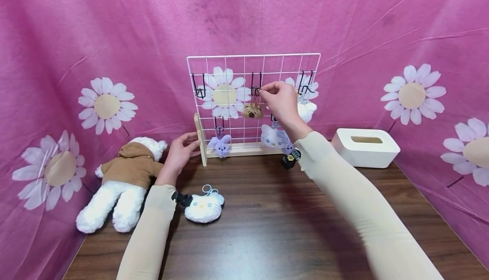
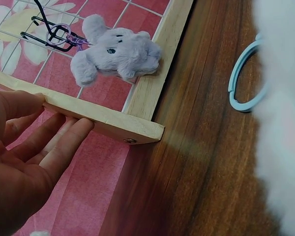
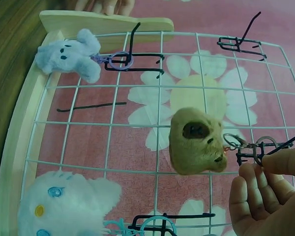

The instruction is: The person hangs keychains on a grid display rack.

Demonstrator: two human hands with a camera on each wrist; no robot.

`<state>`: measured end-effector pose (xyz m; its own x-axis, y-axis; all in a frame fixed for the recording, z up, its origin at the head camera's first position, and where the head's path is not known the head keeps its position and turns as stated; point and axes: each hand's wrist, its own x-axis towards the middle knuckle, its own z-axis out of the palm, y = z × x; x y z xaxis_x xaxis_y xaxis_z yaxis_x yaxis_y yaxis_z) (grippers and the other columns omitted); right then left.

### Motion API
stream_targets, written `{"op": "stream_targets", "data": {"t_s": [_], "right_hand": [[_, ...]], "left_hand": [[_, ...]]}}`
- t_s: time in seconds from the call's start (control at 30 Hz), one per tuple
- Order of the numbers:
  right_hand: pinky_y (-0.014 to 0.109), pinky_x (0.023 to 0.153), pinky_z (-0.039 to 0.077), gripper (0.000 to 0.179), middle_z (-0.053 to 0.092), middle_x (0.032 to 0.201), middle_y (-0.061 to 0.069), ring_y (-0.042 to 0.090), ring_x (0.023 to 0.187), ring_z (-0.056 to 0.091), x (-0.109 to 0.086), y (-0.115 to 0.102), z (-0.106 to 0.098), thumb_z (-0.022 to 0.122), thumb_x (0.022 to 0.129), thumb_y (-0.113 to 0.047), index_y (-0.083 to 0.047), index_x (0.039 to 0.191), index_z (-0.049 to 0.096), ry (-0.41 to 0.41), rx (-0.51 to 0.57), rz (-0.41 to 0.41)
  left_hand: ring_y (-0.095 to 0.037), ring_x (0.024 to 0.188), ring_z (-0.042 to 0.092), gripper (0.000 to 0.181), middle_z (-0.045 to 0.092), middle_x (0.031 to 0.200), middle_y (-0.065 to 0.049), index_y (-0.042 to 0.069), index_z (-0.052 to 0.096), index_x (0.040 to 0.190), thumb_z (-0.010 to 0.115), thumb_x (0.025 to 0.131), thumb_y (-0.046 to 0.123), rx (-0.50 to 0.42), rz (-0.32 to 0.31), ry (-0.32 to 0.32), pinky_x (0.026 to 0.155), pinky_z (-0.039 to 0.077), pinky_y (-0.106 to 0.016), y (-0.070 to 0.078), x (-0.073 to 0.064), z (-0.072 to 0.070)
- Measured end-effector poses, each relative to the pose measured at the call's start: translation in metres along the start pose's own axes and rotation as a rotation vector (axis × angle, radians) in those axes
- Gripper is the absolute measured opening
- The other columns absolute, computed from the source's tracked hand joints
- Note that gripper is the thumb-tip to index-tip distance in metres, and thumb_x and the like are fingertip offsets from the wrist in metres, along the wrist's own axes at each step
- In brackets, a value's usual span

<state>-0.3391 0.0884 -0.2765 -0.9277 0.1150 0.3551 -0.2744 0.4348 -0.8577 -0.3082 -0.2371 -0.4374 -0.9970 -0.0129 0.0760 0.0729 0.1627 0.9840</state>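
Observation:
My right hand (image 1: pixel 282 101) pinches the metal ring (image 3: pixel 265 142) of a brown plush bear-face keychain (image 3: pixel 196 142) between thumb and forefinger. That ring is at the black hook (image 1: pixel 256 85) in the upper middle of a white wire grid rack (image 1: pixel 244 55), and the plush hangs below it. My left hand (image 1: pixel 182 150) rests its fingertips on the rack's wooden side post (image 2: pixel 105 115), fingers nearly straight. A lilac bunny keychain (image 2: pixel 120 54) hangs low on the rack beside that post. Lower middle hangs a white cat-face plush (image 3: pixel 64 206), partly behind my right wrist.
Another white plush keychain (image 1: pixel 307 110) hangs at upper right; the upper left hook (image 1: pixel 199 91) is bare. A white cat-face keychain (image 1: pixel 203 208) lies on the table near my left wrist. A teddy in a brown hoodie (image 1: pixel 127 169) lies left, a white tissue box (image 1: pixel 366 148) right.

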Motion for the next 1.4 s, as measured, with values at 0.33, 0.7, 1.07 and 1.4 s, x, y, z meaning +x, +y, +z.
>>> {"op": "stream_targets", "data": {"t_s": [0.33,0.7,1.07,1.4], "right_hand": [[0.019,0.059,0.051,0.013,0.072,0.078,-0.006,0.009,0.07,0.064,0.005,-0.001,0.002,0.08,0.1,-0.021,-0.009,0.104,0.085,0.031,-0.05,-0.005],[0.018,0.064,0.052,0.018,0.071,0.082,-0.007,0.009,0.078,0.063,-0.012,0.002,-0.002,0.079,0.101,-0.02,-0.006,0.11,0.084,0.011,-0.016,-0.008],[0.021,0.074,0.056,0.019,0.084,0.104,0.012,0.012,0.087,0.071,-0.048,0.012,-0.003,0.08,0.103,-0.022,-0.007,0.114,0.085,-0.098,-0.021,-0.014],[0.027,0.081,0.057,0.017,0.084,0.109,0.01,0.022,0.097,0.072,-0.081,0.01,0.011,0.081,0.104,-0.023,-0.01,0.114,0.086,-0.214,-0.06,-0.067]], "left_hand": [[-0.025,0.123,0.073,0.045,0.06,0.155,-0.033,-0.006,0.057,0.158,0.061,0.115,0.005,-0.013,0.002,0.002,0.111,0.067,-0.046,0.001,0.0,0.0],[-0.027,0.125,0.072,0.046,0.059,0.155,-0.034,-0.007,0.055,0.159,0.06,0.115,0.007,-0.003,0.002,0.003,0.109,0.068,-0.042,0.001,-0.001,0.0],[-0.036,0.131,0.07,0.046,0.059,0.155,-0.034,-0.006,0.056,0.159,0.061,0.115,0.008,0.004,0.008,0.003,0.11,0.067,-0.046,0.0,0.0,0.0],[-0.034,0.129,0.071,0.046,0.059,0.155,-0.034,-0.007,0.056,0.158,0.061,0.115,0.009,-0.006,0.002,0.002,0.11,0.068,-0.045,-0.001,-0.001,0.0]]}}
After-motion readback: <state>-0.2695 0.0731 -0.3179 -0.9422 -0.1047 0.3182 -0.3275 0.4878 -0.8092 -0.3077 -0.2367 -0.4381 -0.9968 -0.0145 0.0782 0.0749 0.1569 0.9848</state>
